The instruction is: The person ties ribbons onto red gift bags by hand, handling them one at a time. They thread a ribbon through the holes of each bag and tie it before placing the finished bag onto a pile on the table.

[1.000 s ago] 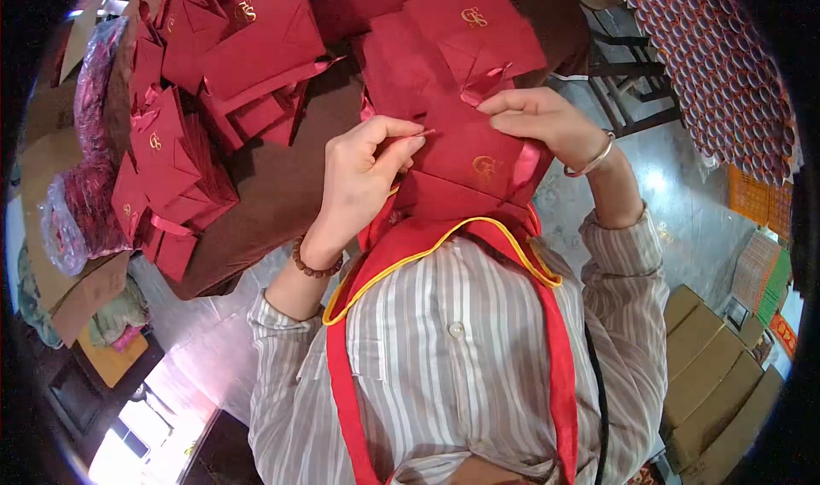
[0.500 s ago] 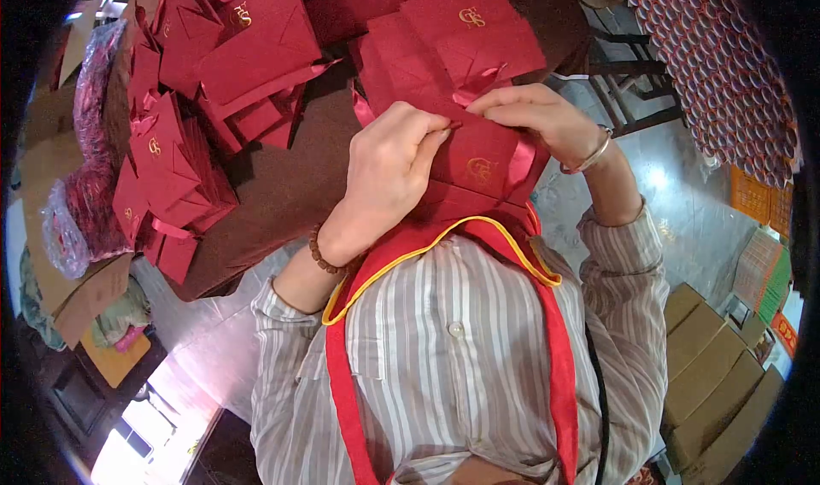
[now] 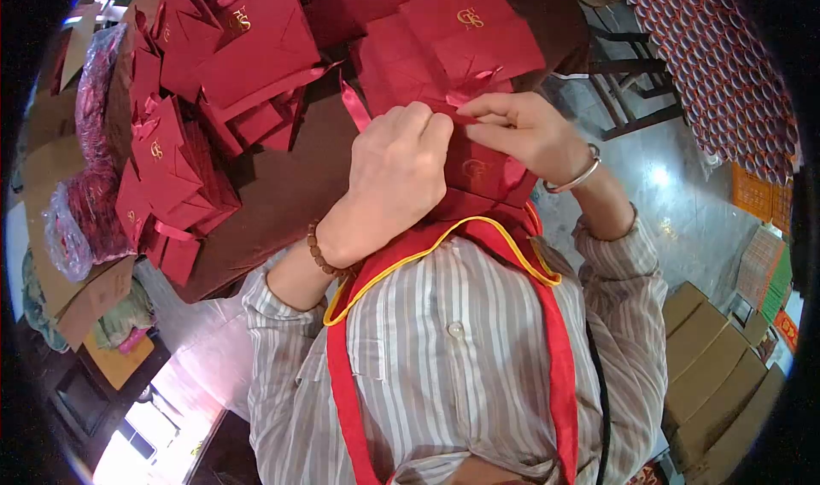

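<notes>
A dark red paper gift bag (image 3: 475,171) with a gold emblem lies in front of me at the table's near edge, against my red apron. My left hand (image 3: 403,165) is closed at its upper left, knuckles up. A loose pink ribbon (image 3: 353,107) sticks up behind that hand and seems to run into its hidden fingertips. My right hand (image 3: 521,135) pinches at the bag's top edge, thumb and forefinger close together; what lies between the tips is partly hidden. Another pink ribbon (image 3: 514,174) hangs on the bag's right side, under my right hand.
More red gift bags (image 3: 470,28) lie just beyond my hands. Heaped bags (image 3: 175,156) cover the left of the brown-clothed table (image 3: 278,190). A plastic-wrapped bundle (image 3: 92,203) stands farther left. Cardboard boxes (image 3: 713,374) and a dark wooden stool (image 3: 636,92) are on the right.
My left hand has rolled over, so its knuckles now face up and cover its fingertips. The pink ribbon beside it has risen to the left. My right hand has shifted slightly left and down.
</notes>
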{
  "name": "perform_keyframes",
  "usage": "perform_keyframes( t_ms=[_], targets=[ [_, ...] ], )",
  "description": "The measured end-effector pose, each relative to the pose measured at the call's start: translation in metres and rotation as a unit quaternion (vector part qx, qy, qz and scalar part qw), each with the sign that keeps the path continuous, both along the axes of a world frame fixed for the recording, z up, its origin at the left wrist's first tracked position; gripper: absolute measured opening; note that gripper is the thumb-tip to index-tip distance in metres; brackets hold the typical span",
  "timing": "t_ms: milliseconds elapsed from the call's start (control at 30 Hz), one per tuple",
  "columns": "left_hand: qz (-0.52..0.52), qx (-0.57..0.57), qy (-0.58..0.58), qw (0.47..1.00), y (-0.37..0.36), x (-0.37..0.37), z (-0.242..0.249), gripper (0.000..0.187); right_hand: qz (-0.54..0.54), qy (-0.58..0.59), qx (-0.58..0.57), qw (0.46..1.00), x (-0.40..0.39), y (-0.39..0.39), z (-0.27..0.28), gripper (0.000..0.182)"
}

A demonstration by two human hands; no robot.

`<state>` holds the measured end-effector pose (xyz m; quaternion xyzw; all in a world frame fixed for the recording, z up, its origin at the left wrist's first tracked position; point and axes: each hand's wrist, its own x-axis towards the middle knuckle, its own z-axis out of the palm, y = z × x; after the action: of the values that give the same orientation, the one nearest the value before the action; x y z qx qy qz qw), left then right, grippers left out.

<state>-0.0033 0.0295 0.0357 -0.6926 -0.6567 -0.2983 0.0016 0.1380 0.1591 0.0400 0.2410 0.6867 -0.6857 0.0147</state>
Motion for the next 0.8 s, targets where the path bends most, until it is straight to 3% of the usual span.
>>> perform_keyframes(
  t_ms=[67,200,300,367,433,467,533,800],
  targets=[
    [0.013,0.000,0.081,0.997,-0.001,0.006,0.003,0.011,-0.020,0.020,0.029,0.999,0.000,-0.007,-0.004,0.026],
    [0.015,0.024,0.136,0.990,-0.001,0.010,-0.006,0.010,-0.051,0.019,0.088,0.995,0.004,-0.012,0.001,0.024],
    [0.002,0.067,0.112,0.991,-0.002,0.008,-0.019,0.010,-0.045,-0.004,0.057,0.997,0.003,-0.009,0.003,0.025],
    [0.004,0.087,0.073,0.993,-0.003,0.008,-0.026,0.009,-0.039,0.010,0.077,0.996,0.005,-0.007,-0.005,0.025],
    [-0.017,0.113,-0.072,0.991,-0.005,0.006,-0.032,0.010,-0.032,0.023,0.096,0.995,0.007,-0.006,-0.006,0.025],
    [-0.016,0.114,-0.073,0.991,-0.006,0.006,-0.030,0.010,-0.022,-0.003,0.066,0.998,0.006,-0.006,0.000,0.025],
    [0.011,0.054,-0.214,0.975,-0.009,0.005,-0.020,0.009,-0.010,-0.027,0.037,0.999,0.005,-0.005,0.003,0.025],
    [0.104,-0.075,-0.422,0.897,-0.014,-0.008,-0.008,0.007,0.001,-0.018,0.061,0.998,0.006,0.001,-0.004,0.024]
  ],
)
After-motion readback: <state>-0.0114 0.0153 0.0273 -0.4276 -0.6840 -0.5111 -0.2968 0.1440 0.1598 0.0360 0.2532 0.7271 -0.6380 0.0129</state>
